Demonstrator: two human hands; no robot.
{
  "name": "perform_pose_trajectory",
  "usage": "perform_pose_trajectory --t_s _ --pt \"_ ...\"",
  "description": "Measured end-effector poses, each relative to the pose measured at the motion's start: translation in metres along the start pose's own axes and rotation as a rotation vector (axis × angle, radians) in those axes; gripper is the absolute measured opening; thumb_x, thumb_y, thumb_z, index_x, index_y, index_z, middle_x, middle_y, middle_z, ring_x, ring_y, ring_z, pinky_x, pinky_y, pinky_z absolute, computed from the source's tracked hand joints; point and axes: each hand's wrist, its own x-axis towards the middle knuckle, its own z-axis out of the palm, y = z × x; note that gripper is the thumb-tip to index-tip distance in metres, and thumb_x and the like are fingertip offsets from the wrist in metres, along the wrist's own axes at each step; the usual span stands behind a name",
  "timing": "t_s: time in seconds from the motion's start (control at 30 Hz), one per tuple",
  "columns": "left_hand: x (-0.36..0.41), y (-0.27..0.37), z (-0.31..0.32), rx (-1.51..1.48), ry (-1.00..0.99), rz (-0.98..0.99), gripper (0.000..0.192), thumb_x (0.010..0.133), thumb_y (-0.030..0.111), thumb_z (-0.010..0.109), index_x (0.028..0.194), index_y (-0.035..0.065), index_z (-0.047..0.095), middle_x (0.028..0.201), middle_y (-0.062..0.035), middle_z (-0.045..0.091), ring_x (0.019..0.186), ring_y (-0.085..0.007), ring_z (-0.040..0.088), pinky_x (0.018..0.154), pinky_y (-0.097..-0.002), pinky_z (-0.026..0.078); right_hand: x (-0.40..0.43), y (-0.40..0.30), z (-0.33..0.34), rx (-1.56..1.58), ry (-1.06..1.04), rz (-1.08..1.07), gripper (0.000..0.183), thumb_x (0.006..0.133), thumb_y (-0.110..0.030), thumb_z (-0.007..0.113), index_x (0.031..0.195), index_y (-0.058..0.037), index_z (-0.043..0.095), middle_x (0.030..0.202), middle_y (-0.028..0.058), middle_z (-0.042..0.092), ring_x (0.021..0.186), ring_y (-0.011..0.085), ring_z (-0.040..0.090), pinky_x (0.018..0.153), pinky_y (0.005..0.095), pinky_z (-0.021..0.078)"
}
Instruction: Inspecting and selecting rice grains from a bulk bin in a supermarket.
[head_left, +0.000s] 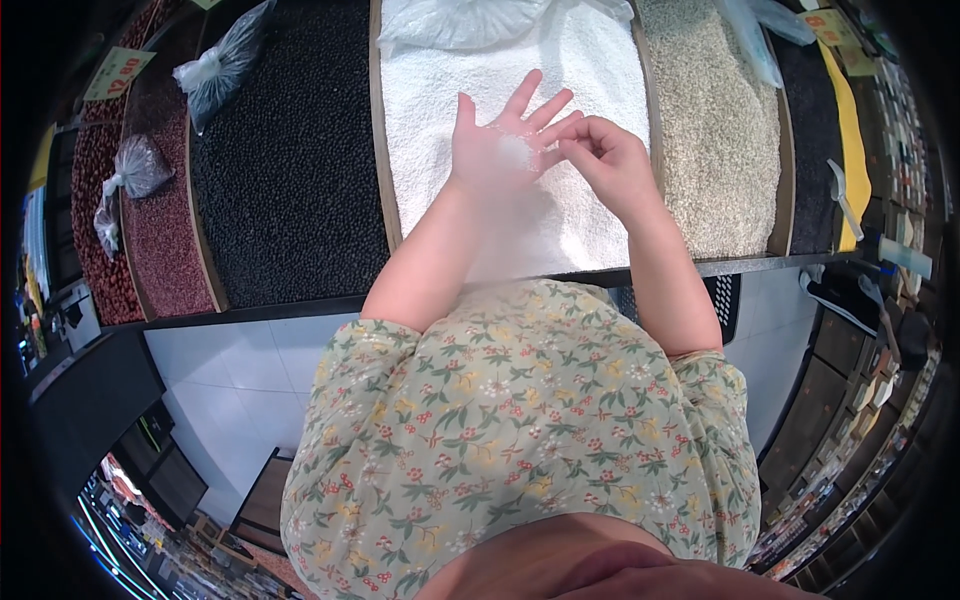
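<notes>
My left hand (499, 146) is palm up with its fingers spread, above a bin of white rice-like grain (427, 112). A small heap of white grains (516, 152) lies on its palm. Close by on the right, my right hand (611, 161) has its thumb and forefinger brought together near the left hand's little finger. Whether grains are pinched between those fingertips is too small to tell. A hazy patch blurs the left wrist and the grain below it.
Wooden dividers (384, 135) part the white grain from black beans (285, 172) on the left and pale mixed grain (709, 135) on the right. Tied plastic bags (217, 71) lie on the bins. A scoop (844, 196) rests at the far right. The counter's dark edge (300, 306) runs before me.
</notes>
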Motion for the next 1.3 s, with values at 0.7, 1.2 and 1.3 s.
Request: perform_pose_trajectory --t_s 0.7,1.2,1.3 --pt "-0.002 -0.005 0.003 -0.067 -0.050 -0.083 0.092 0.085 0.079 0.010 0.151 0.0164 0.022 0.154 -0.0223 0.015 0.141 -0.0397 0.019 0.114 -0.0528 0.018 0.015 -0.026 0.007 -0.535 -0.142 -0.228 0.012 0.080 -0.009 0.067 0.090 -0.0017 0.068 0.070 0.0102 0.066 0.063 0.0185 0.065 0.059 0.0284 0.0494" --pt "-0.002 -0.004 0.006 -0.056 0.002 -0.070 0.091 0.085 0.078 0.012 0.151 0.0159 0.021 0.153 -0.0227 0.020 0.141 -0.0392 0.021 0.113 -0.0536 0.019 0.022 -0.008 0.012 -0.408 -0.169 -0.130 0.008 0.083 -0.007 0.059 0.087 0.0004 0.061 0.075 0.0099 0.066 0.064 0.0175 0.063 0.057 0.0266 0.0486" --pt "-0.004 -0.005 0.013 -0.053 0.062 -0.047 0.089 0.086 0.077 0.013 0.150 0.0153 0.022 0.151 -0.0229 0.025 0.139 -0.0395 0.024 0.113 -0.0557 0.018 0.022 -0.004 -0.002 0.093 -0.152 0.006 0.007 0.084 -0.006 0.059 0.087 0.0000 0.058 0.074 0.0071 0.063 0.061 0.0122 0.058 0.053 0.0236 0.0442"
